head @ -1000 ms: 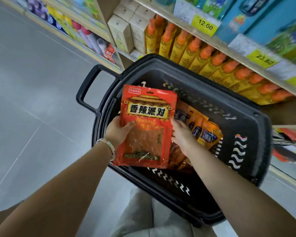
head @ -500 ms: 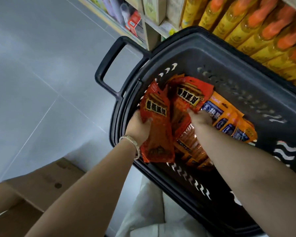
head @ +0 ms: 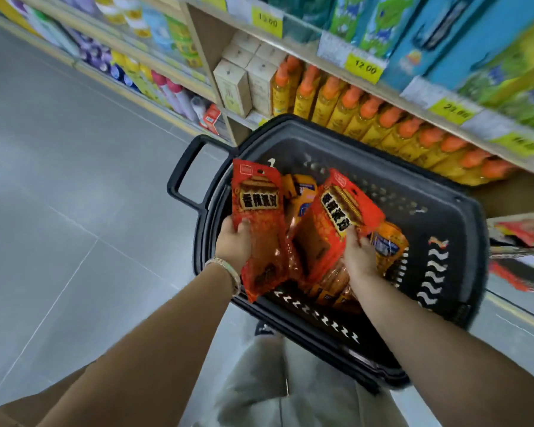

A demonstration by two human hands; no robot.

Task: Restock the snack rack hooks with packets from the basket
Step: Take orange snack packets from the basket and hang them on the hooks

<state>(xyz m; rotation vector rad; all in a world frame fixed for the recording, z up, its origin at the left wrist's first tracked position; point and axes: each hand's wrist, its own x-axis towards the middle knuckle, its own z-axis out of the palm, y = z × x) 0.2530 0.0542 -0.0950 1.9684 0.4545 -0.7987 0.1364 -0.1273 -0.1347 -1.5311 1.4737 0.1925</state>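
A black plastic basket (head: 438, 211) stands on the floor in front of me with snack packets inside. My left hand (head: 235, 245) grips a red snack packet (head: 259, 211) by its left edge, upright over the basket's left side. My right hand (head: 359, 257) holds a second red packet (head: 336, 223), tilted to the right above the pile. Orange packets (head: 386, 245) with blue labels lie beneath and between the two red ones. The snack rack hooks show only as a blurred strip of hanging packets (head: 521, 241) at the far right.
Shelves run along the top: yellow bottles with orange caps (head: 383, 118), beige boxes (head: 244, 78), blue and green cartons above, yellow price tags (head: 364, 67). Grey tiled floor (head: 59, 211) stretches to the left. The basket's handle (head: 182, 177) sticks out left. My light trousers (head: 275, 380) are below.
The view has swung back up to the shelves. My right hand has lifted a second red packet out of the pile, and my left hand has raised its packet upright.
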